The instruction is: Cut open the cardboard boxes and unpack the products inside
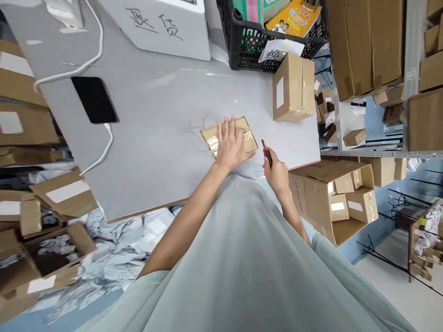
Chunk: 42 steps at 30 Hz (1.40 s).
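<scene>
A flat, taped cardboard box (pixel 249 142) lies on the grey tabletop near its front edge. My left hand (pixel 230 144) rests flat on top of it, fingers stretched out and covering its middle. Shiny clear tape shows on both sides of that hand. Just right of the box, my right hand (pixel 278 174) is wrapped round a red and black utility knife (pixel 267 154). The knife's blade is out and points away from me, apart from the box.
A sealed carton (pixel 289 90) stands at the back right, by a black crate (pixel 249 48) with books. A white box (pixel 162 27) is at the back. A phone (pixel 94 100) with a white cable lies left. An open carton (pixel 311 198) of small boxes sits beyond the table's right edge.
</scene>
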Tool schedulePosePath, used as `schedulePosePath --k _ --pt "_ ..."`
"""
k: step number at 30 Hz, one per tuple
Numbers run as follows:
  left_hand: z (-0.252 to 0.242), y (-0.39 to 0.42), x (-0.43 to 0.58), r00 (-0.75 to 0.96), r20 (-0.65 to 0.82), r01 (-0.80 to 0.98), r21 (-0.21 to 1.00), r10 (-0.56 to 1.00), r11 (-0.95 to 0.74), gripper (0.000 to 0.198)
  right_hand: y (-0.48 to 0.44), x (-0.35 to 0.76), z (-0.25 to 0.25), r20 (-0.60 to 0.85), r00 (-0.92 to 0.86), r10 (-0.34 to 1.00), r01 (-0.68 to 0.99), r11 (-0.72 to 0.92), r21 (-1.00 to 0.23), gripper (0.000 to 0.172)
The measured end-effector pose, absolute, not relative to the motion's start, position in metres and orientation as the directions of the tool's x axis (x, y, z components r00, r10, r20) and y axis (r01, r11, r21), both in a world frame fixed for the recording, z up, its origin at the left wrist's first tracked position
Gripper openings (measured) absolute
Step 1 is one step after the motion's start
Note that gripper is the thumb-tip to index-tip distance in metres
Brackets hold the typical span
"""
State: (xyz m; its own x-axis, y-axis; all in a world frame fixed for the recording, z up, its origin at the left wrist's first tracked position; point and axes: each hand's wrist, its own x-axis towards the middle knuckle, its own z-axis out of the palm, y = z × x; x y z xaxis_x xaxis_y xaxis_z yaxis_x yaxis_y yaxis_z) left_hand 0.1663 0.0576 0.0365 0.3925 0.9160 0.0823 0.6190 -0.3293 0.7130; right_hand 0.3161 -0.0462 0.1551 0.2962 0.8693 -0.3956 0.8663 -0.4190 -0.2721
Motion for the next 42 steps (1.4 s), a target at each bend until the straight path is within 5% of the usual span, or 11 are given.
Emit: schedulePosePath --k 4,8,12,18,24,28,34,42 --pt "0.050 0.078 0.181 0.455 0.079 0.636 0.668 0.887 -0.385 0.102 -0.046 0.345 0.121 -0.317 0.384 0.868 0.663 -0.497 -0.559 0.052" --pt "0.060 0.076 0.159 0.493 0.122 0.591 0.680 0.862 -0.434 0.123 -0.046 0.369 0.104 -0.207 0.447 0.870 0.562 -0.453 -0.692 0.055" --pt "0.050 0.044 0.097 0.445 0.079 0.553 0.760 0.892 -0.343 0.143 -0.050 0.382 0.097 -0.182 0.454 0.873 0.541 -0.431 -0.722 0.059" --pt "0.004 -0.005 0.011 0.302 -0.219 0.658 0.752 0.928 -0.037 0.146 -0.041 0.366 0.088 -0.352 0.292 0.889 0.668 -0.453 -0.590 0.054" --pt "-0.015 -0.028 -0.017 0.168 -0.282 0.640 0.760 0.945 0.114 0.122 -0.018 0.318 0.107 -0.359 -0.094 0.928 0.901 -0.074 -0.427 0.049" --pt "-0.009 -0.037 -0.013 0.097 -0.279 0.568 0.804 0.955 0.177 0.101 0.006 0.276 0.127 -0.441 -0.362 0.821 0.905 0.196 -0.377 0.042" --pt "0.001 -0.040 0.005 -0.093 -0.389 0.450 0.805 0.917 0.387 0.023 0.044 0.220 0.143 -0.562 -0.463 0.686 0.878 0.443 -0.183 0.034" --pt "0.005 -0.036 0.019 -0.227 -0.514 0.396 0.727 0.827 0.561 0.014 0.059 0.191 0.146 -0.656 -0.458 0.600 0.810 0.586 -0.029 0.033"
